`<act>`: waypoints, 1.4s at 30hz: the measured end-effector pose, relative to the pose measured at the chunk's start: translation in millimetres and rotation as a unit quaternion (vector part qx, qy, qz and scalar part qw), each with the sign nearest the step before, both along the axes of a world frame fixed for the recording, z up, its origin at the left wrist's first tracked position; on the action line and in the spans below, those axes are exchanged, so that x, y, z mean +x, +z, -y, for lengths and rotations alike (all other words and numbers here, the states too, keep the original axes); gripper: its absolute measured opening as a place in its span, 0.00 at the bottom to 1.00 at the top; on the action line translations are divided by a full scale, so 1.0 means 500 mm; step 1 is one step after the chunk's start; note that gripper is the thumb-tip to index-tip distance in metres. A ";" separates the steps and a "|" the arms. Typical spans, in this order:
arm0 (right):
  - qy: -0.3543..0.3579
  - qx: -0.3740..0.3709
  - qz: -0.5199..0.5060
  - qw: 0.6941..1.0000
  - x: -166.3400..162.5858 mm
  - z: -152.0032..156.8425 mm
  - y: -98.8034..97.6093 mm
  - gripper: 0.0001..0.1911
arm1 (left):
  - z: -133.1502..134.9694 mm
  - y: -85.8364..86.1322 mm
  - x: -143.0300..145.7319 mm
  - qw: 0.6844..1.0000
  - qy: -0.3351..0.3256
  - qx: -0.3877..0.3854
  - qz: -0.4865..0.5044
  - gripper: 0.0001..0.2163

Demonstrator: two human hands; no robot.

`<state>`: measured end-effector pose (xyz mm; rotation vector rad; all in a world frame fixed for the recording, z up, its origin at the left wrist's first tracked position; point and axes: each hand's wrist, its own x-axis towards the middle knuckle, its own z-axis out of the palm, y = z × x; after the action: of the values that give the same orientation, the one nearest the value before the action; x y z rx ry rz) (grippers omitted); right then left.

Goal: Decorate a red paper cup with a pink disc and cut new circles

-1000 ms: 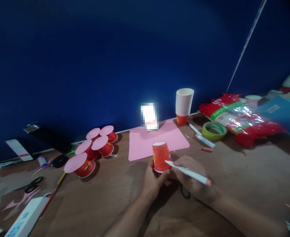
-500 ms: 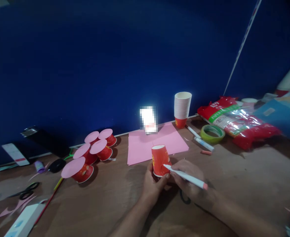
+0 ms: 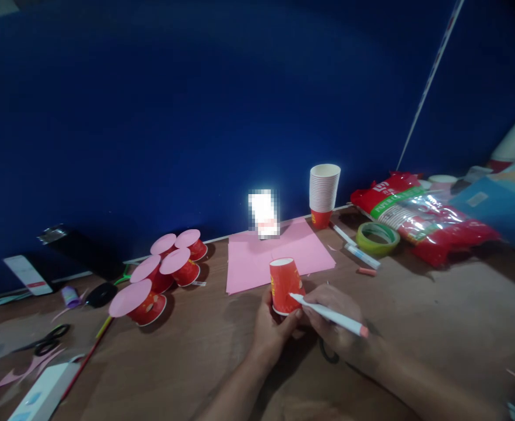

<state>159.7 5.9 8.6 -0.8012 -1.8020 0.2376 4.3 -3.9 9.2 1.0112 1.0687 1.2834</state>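
Observation:
My left hand point(image 3: 272, 327) grips a red paper cup point(image 3: 283, 286) near its rim, which faces down toward me; the white base points up and away. In my right hand point(image 3: 334, 313) is a white marker pen point(image 3: 336, 317) with a pinkish-red end, held like a pencil. Its tip touches or nearly touches the cup's printed side. Beyond the cup lie sheets of pink paper point(image 3: 248, 263). To the left stand several red paper cups point(image 3: 149, 307), upside down, each with a pink paper disc point(image 3: 130, 297) on top.
At the back right stand a stack of paper cups point(image 3: 324, 190), a roll of tape point(image 3: 362, 241), another marker point(image 3: 362, 256) and a red plastic pack of cups point(image 3: 424, 216). Scissors point(image 3: 49, 339), a white box point(image 3: 47, 389) and a glowing pixelated phone-like object point(image 3: 263, 213) are also on the table.

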 end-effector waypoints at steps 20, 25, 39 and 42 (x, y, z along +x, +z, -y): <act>-0.008 0.014 0.014 1.000 0.000 -0.005 0.006 0.03 | -0.004 -0.004 -0.003 1.000 0.006 0.000 -0.017 0.28; 0.000 -0.005 0.017 1.000 0.002 -0.003 0.014 0.04 | -0.005 -0.005 -0.004 0.999 0.009 -0.003 -0.032 0.28; -0.014 -0.014 0.013 1.000 0.005 -0.007 0.031 0.04 | -0.011 -0.005 -0.004 0.999 0.040 -0.008 -0.017 0.27; -0.017 -0.007 0.013 1.000 0.006 -0.006 0.031 0.04 | -0.008 -0.005 -0.003 0.999 0.045 -0.011 -0.020 0.27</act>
<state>162.7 9.0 24.2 -0.8474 -1.8123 0.2195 2.8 0.1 6.6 0.9857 1.1682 1.3264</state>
